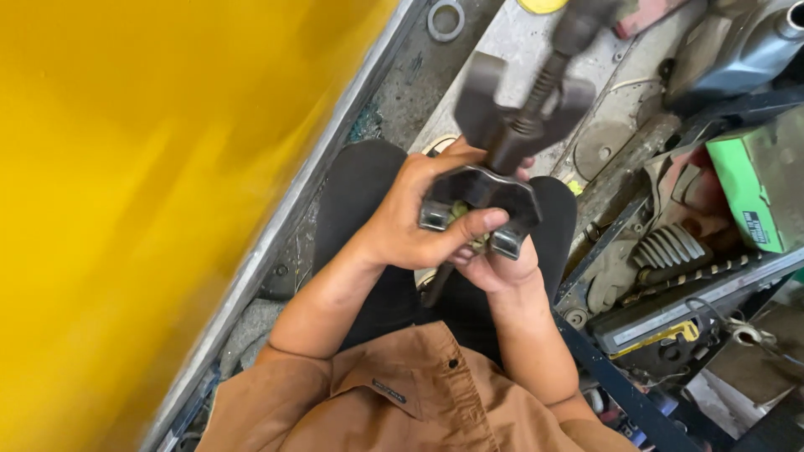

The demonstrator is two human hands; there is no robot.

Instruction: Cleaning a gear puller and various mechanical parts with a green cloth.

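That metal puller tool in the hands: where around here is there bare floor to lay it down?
The puller tool sits in the left hand and right hand. Barest patch: the grey concrete slab above it, between the metal ring and the round floor plate. The right side is crowded: green box, ribbed part, frame bars.

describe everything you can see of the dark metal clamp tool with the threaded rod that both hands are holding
The dark grey metal clamp tool is held over the person's lap. A threaded rod runs through its middle, up to a blurred dark handle. Two flat jaw plates sit on the rod, the lower one with worn, shiny hooked ends. The left hand wraps it, thumb across the front; the right hand cups it from below. Something pale yellowish shows inside.
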